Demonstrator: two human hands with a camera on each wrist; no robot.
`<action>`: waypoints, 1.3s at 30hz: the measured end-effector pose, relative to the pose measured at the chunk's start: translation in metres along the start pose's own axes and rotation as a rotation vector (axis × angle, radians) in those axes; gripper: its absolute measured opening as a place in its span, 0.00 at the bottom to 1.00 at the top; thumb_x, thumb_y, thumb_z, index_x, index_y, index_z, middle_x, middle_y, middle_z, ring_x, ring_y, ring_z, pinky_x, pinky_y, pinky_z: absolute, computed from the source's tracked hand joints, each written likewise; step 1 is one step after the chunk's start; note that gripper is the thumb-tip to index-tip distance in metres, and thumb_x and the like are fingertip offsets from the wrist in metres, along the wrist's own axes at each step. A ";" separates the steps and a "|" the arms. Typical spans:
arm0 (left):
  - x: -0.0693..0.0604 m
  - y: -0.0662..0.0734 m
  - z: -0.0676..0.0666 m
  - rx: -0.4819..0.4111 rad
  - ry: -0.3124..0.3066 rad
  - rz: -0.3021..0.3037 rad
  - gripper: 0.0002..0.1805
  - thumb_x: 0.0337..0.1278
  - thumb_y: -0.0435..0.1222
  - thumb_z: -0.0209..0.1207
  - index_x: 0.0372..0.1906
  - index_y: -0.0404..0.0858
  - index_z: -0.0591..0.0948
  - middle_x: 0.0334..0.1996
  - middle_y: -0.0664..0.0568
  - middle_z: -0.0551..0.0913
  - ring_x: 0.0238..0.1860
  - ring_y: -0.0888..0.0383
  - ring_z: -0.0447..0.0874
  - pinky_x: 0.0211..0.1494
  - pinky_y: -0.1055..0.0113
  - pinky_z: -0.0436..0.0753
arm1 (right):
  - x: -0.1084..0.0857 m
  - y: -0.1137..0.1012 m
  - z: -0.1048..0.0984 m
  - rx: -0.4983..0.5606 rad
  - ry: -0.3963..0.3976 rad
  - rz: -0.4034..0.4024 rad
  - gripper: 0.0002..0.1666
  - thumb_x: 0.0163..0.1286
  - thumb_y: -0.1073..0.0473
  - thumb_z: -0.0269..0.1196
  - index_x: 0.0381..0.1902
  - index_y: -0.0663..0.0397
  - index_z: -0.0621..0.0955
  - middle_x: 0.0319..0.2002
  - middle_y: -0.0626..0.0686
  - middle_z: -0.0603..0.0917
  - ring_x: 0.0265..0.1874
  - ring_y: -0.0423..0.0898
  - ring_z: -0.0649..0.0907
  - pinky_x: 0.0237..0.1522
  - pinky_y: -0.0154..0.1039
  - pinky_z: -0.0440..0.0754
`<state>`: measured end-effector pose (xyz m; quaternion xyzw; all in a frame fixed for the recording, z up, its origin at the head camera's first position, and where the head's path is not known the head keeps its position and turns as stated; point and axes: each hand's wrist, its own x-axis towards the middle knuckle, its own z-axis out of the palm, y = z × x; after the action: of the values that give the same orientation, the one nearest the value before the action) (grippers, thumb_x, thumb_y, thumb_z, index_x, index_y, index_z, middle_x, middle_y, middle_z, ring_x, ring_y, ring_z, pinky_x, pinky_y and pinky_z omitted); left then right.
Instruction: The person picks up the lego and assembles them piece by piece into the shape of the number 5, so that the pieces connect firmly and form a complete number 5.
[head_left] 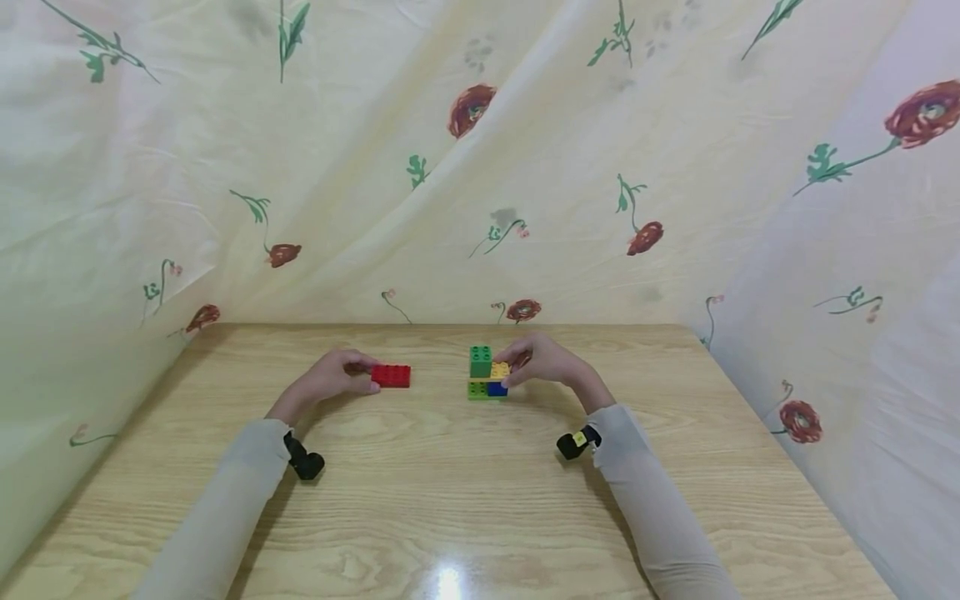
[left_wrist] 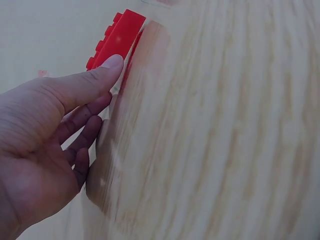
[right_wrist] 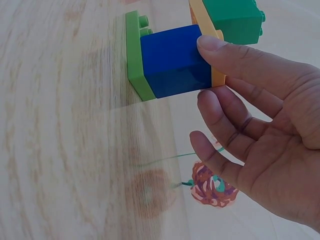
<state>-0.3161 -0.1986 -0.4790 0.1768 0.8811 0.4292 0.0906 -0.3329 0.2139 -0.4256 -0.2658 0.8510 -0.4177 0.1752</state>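
Note:
My left hand (head_left: pixel 333 375) pinches the left end of a flat red toy brick (head_left: pixel 392 377), studs up. In the left wrist view the thumb lies along the side of that brick (left_wrist: pixel 120 37), low over the wood. To the right stands a small stack: a light green plate (right_wrist: pixel 137 60) at the bottom, a blue brick (right_wrist: pixel 175 62) on its right part, an orange-yellow plate (right_wrist: pixel 216 72) above, and a green brick (right_wrist: pixel 232 20) on top at the left. My right hand (head_left: pixel 543 360) grips the stack's right side, thumb on the blue brick near the orange-yellow plate.
Both hands work near the back of a wooden table (head_left: pixel 420 500). A cream cloth with red flowers (head_left: pixel 360 167) hangs behind the table and along its sides. Each wrist carries a small black camera, the left one (head_left: pixel 306 462) and the right one (head_left: pixel 576 443).

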 end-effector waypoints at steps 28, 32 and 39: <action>0.001 0.015 -0.007 -0.063 0.041 -0.096 0.28 0.66 0.44 0.66 0.61 0.29 0.80 0.53 0.38 0.84 0.54 0.47 0.81 0.60 0.54 0.78 | -0.001 -0.001 -0.001 0.007 0.012 0.009 0.25 0.59 0.65 0.75 0.55 0.62 0.85 0.48 0.59 0.87 0.36 0.44 0.84 0.40 0.37 0.83; 0.006 0.021 -0.004 -0.069 0.058 -0.084 0.28 0.65 0.44 0.67 0.62 0.30 0.80 0.54 0.38 0.85 0.56 0.45 0.82 0.64 0.49 0.77 | -0.001 -0.002 -0.001 0.004 0.016 0.009 0.25 0.59 0.64 0.75 0.55 0.61 0.86 0.48 0.59 0.87 0.36 0.43 0.84 0.39 0.36 0.83; 0.015 0.050 0.004 -0.104 0.101 -0.007 0.27 0.63 0.45 0.69 0.60 0.32 0.81 0.54 0.39 0.86 0.56 0.44 0.82 0.62 0.48 0.79 | 0.000 -0.001 0.001 -0.009 0.019 -0.010 0.24 0.58 0.64 0.76 0.54 0.61 0.87 0.47 0.59 0.88 0.37 0.44 0.83 0.38 0.34 0.83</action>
<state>-0.3171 -0.1610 -0.4422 0.1467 0.8617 0.4824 0.0568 -0.3323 0.2131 -0.4253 -0.2669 0.8531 -0.4174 0.1637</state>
